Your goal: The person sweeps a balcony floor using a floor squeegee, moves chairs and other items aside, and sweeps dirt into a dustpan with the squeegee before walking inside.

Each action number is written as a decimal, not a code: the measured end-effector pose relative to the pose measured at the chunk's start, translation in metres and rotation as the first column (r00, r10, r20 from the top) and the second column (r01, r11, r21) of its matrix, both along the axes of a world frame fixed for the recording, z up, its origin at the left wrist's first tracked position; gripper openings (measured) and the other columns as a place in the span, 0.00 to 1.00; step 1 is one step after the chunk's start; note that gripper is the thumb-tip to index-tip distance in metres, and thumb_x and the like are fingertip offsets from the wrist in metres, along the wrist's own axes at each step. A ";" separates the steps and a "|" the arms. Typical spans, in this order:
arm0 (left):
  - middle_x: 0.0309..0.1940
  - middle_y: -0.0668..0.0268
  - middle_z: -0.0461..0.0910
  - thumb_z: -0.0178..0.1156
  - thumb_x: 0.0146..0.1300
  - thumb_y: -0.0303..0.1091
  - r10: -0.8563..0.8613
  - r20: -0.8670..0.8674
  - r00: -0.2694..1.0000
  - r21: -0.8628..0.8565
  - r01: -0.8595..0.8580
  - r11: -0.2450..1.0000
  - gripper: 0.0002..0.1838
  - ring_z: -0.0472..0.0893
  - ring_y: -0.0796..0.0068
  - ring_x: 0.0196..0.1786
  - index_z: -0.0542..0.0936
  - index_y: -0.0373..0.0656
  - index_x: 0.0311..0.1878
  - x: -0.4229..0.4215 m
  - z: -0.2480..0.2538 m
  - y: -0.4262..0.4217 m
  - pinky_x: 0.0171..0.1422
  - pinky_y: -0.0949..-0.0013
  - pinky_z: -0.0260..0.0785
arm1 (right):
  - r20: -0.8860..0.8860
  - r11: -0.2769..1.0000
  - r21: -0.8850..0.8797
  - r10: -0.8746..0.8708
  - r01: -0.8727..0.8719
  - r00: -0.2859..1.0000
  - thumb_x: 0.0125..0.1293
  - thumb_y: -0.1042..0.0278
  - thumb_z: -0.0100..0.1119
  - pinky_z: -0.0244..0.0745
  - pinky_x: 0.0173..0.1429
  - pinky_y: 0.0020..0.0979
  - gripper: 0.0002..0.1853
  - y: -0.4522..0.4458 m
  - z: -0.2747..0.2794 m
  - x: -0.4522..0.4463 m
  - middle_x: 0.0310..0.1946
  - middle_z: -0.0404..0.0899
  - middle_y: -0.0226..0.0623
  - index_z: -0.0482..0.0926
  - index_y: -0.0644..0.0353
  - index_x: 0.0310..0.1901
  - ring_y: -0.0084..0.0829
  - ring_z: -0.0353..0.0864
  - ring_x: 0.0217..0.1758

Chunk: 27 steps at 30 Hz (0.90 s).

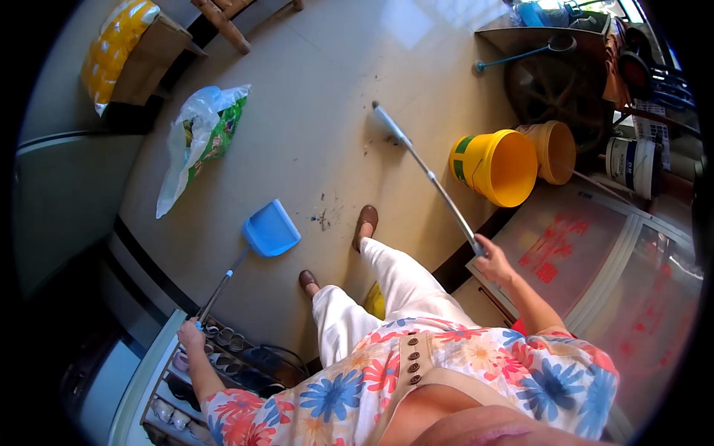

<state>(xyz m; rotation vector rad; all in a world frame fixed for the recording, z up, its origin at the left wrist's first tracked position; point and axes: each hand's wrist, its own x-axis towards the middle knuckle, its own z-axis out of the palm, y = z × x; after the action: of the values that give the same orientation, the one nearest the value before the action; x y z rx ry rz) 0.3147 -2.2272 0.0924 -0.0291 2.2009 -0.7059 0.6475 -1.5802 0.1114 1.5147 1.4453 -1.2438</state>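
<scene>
My left hand is closed round the upper end of a long-handled blue dustpan, whose pan rests on the tiled floor with its opening toward the right. In my right hand is the grey handle of a broom. The broom's narrow blue head points away from me, at the floor. A small pile of dark debris lies between the dustpan and my right foot. More specks and crumbs are scattered near the broom head.
A green-and-white plastic bag lies on the floor at left. Right of the broom, a yellow bucket lies beside an orange bucket. Shoes fill a rack by my left arm. A wooden stool leg stands at the top.
</scene>
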 end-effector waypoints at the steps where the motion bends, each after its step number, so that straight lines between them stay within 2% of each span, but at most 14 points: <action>1: 0.40 0.58 0.77 0.59 0.42 0.22 -0.010 0.004 1.000 0.014 0.010 1.000 0.23 0.74 0.58 0.47 0.78 0.52 0.45 0.001 -0.001 -0.002 0.51 0.61 0.66 | -0.146 0.998 0.062 0.018 -0.009 0.989 0.47 0.79 0.46 0.61 0.14 0.27 0.33 0.015 -0.011 0.002 0.21 0.70 0.32 0.61 0.52 0.60 0.23 0.67 0.11; 2: 0.40 0.58 0.77 0.59 0.42 0.22 -0.036 0.008 0.999 0.029 0.035 0.999 0.23 0.74 0.58 0.47 0.77 0.52 0.45 -0.004 -0.005 -0.011 0.52 0.61 0.66 | -0.317 0.988 0.157 0.043 0.008 0.948 0.47 0.80 0.46 0.59 0.13 0.26 0.32 0.026 -0.029 0.002 0.17 0.67 0.30 0.61 0.52 0.60 0.22 0.64 0.09; 3: 0.40 0.58 0.76 0.59 0.42 0.21 -0.044 0.015 0.999 0.039 0.043 0.998 0.23 0.74 0.57 0.47 0.77 0.52 0.46 -0.004 -0.007 -0.016 0.53 0.61 0.65 | -0.343 0.982 0.170 0.132 -0.077 0.930 0.49 0.80 0.45 0.60 0.13 0.26 0.32 0.056 -0.051 -0.015 0.18 0.67 0.30 0.61 0.51 0.60 0.22 0.65 0.11; 4: 0.40 0.58 0.76 0.59 0.42 0.21 -0.033 0.014 0.999 0.041 0.033 0.999 0.24 0.74 0.57 0.46 0.77 0.52 0.46 -0.004 -0.005 -0.013 0.53 0.61 0.65 | -0.224 0.977 0.201 0.114 -0.068 0.968 0.51 0.79 0.44 0.61 0.14 0.26 0.30 0.076 -0.059 -0.055 0.18 0.68 0.32 0.61 0.50 0.60 0.22 0.65 0.12; 7: 0.40 0.57 0.76 0.60 0.40 0.21 -0.020 0.020 1.000 0.046 0.019 0.999 0.24 0.75 0.56 0.45 0.77 0.52 0.46 -0.002 0.001 -0.004 0.53 0.61 0.64 | -0.102 0.764 0.521 0.498 -0.380 0.861 0.52 0.77 0.46 0.69 0.18 0.32 0.27 0.172 -0.169 -0.135 0.19 0.71 0.39 0.62 0.52 0.58 0.31 0.73 0.17; 9: 0.39 0.57 0.76 0.60 0.40 0.21 -0.053 0.022 0.998 0.039 0.052 0.998 0.24 0.75 0.56 0.45 0.78 0.51 0.45 -0.004 -0.003 -0.009 0.53 0.61 0.64 | 0.040 0.803 0.381 0.481 -0.459 0.876 0.54 0.76 0.45 0.72 0.20 0.35 0.16 0.172 -0.169 -0.225 0.21 0.73 0.42 0.65 0.63 0.46 0.36 0.76 0.19; 12: 0.39 0.57 0.76 0.59 0.40 0.21 -0.047 0.022 0.999 0.036 0.046 0.998 0.23 0.75 0.57 0.45 0.78 0.51 0.44 -0.004 0.003 -0.007 0.53 0.60 0.64 | 0.065 0.749 0.362 0.574 -0.555 0.816 0.53 0.75 0.44 0.75 0.25 0.38 0.13 0.124 -0.204 -0.237 0.28 0.75 0.49 0.63 0.66 0.42 0.42 0.78 0.25; 13: 0.39 0.57 0.76 0.59 0.40 0.21 -0.038 0.016 0.999 0.044 0.037 0.998 0.23 0.75 0.57 0.45 0.78 0.51 0.44 -0.004 0.002 -0.008 0.53 0.60 0.64 | 0.045 0.716 0.326 0.640 -0.617 0.767 0.51 0.75 0.46 0.76 0.28 0.40 0.22 0.095 -0.207 -0.214 0.31 0.75 0.53 0.58 0.66 0.50 0.46 0.78 0.28; 15: 0.40 0.57 0.77 0.58 0.41 0.21 -0.032 0.019 0.999 0.061 0.031 0.998 0.23 0.75 0.57 0.45 0.78 0.50 0.44 -0.006 0.001 -0.011 0.53 0.60 0.64 | 0.005 0.589 0.355 0.775 -0.726 0.632 0.48 0.76 0.48 0.74 0.36 0.43 0.43 0.039 -0.246 -0.123 0.34 0.75 0.55 0.37 0.56 0.65 0.50 0.77 0.35; 18: 0.40 0.58 0.77 0.57 0.42 0.22 -0.038 0.043 0.998 0.076 0.035 0.997 0.21 0.75 0.58 0.45 0.78 0.50 0.44 -0.008 0.001 -0.012 0.53 0.60 0.64 | 0.099 0.673 0.049 0.732 -0.738 0.674 0.49 0.77 0.44 0.67 0.51 0.41 0.43 -0.060 -0.147 -0.056 0.42 0.71 0.58 0.38 0.39 0.66 0.50 0.73 0.47; 20: 0.39 0.58 0.77 0.56 0.43 0.23 -0.024 0.031 0.999 0.083 0.021 0.996 0.20 0.75 0.58 0.46 0.78 0.49 0.44 -0.009 0.003 -0.012 0.52 0.60 0.63 | 0.093 0.706 -0.061 0.708 -0.705 0.700 0.49 0.77 0.40 0.67 0.51 0.41 0.40 -0.095 -0.082 -0.041 0.43 0.72 0.58 0.44 0.39 0.66 0.52 0.72 0.48; 21: 0.38 0.58 0.78 0.56 0.44 0.24 -0.028 0.004 1.000 0.112 0.027 0.993 0.19 0.76 0.58 0.45 0.78 0.49 0.43 -0.008 0.001 -0.017 0.52 0.60 0.64 | 0.106 0.735 -0.041 0.676 -0.676 0.729 0.49 0.79 0.41 0.67 0.50 0.39 0.37 -0.103 -0.059 -0.042 0.42 0.73 0.58 0.51 0.43 0.64 0.50 0.73 0.47; 24: 0.37 0.58 0.78 0.57 0.44 0.24 -0.017 0.034 0.999 0.125 0.013 0.992 0.17 0.76 0.57 0.44 0.79 0.48 0.41 -0.011 0.008 -0.005 0.52 0.60 0.64 | -0.007 0.899 0.014 0.438 -0.438 0.899 0.47 0.82 0.44 0.67 0.51 0.37 0.35 -0.111 0.001 -0.069 0.43 0.73 0.55 0.59 0.47 0.61 0.48 0.73 0.49; 27: 0.34 0.56 0.78 0.56 0.42 0.25 -0.079 0.055 0.995 0.235 0.064 0.970 0.14 0.77 0.54 0.40 0.79 0.46 0.36 -0.012 0.011 -0.008 0.46 0.59 0.68 | -0.199 0.806 0.313 0.572 -0.502 0.795 0.44 0.84 0.46 0.68 0.50 0.35 0.35 -0.093 -0.052 -0.072 0.47 0.72 0.50 0.62 0.50 0.59 0.45 0.72 0.51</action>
<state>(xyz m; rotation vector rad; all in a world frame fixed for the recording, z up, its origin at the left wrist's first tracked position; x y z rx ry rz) 0.3029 -2.2348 0.1031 0.1914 2.2178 -0.4760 0.5751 -1.6736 0.0592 0.9578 2.1085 -0.9684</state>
